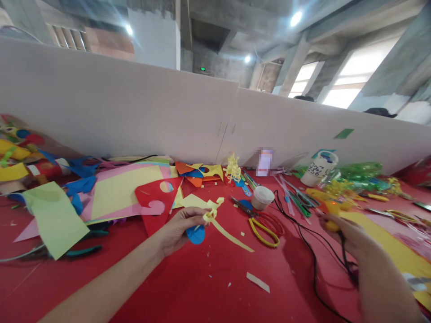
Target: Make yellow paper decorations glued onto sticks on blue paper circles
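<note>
Yellow strip (pixel 232 237): left fingers (pixel 194 211) pinching | glue gun (pixel 333 207): right fingers (pixel 344 225) gripping | white container (pixel 310 178): handwriting (pixel 316 168) illegible

Matt yellow paper strip (pixel 232 237).

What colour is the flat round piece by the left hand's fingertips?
Blue: that flat round piece shows best in the head view, the only one.

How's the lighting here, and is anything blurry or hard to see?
Head view: round white ceiling lights flare into streaks; bright windows at upper right look washed out; the right hand and yellow corded glue gun look slightly soft; shadow darkens the red tabletop left of that arm; pixelation hides edges of an upright pale rectangle.
</note>
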Action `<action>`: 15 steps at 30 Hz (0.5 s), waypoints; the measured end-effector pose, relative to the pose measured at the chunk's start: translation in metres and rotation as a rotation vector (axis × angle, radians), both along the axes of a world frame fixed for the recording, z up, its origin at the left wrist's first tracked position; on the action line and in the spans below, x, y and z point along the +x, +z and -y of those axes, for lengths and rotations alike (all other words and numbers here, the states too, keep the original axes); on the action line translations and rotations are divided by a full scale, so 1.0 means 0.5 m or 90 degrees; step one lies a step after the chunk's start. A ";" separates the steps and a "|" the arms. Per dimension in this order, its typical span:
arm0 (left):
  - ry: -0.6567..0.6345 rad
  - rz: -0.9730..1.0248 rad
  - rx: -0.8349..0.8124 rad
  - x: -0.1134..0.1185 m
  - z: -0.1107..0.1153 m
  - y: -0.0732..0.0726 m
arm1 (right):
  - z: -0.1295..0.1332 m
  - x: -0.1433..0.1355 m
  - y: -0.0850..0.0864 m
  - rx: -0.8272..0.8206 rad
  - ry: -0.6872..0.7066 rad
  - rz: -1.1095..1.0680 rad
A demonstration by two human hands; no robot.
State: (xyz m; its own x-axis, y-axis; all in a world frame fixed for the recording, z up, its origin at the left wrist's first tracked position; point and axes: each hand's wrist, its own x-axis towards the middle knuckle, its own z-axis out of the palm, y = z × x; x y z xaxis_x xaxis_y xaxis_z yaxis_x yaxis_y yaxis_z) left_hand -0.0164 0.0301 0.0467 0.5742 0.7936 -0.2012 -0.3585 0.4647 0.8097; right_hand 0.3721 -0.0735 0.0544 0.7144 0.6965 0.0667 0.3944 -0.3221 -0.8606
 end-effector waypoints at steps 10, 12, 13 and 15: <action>0.028 -0.037 0.005 -0.004 -0.011 -0.009 | 0.013 -0.216 0.119 -0.009 0.245 -0.066; 0.037 -0.046 0.002 -0.005 -0.014 -0.014 | 0.018 -0.265 0.130 -0.085 0.345 0.007; 0.041 -0.052 0.001 -0.006 -0.015 -0.016 | 0.021 -0.283 0.132 -0.112 0.373 0.040; 0.045 -0.065 0.002 -0.005 -0.016 -0.018 | 0.024 -0.306 0.130 -0.141 0.382 0.108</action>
State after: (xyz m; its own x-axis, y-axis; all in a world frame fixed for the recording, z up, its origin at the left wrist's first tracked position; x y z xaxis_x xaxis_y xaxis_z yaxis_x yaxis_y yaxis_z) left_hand -0.0188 0.0382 0.0378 0.4933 0.8323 -0.2528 -0.3066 0.4383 0.8449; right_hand 0.2191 -0.0857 0.1192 0.1901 0.9807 -0.0465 0.6853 -0.1665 -0.7089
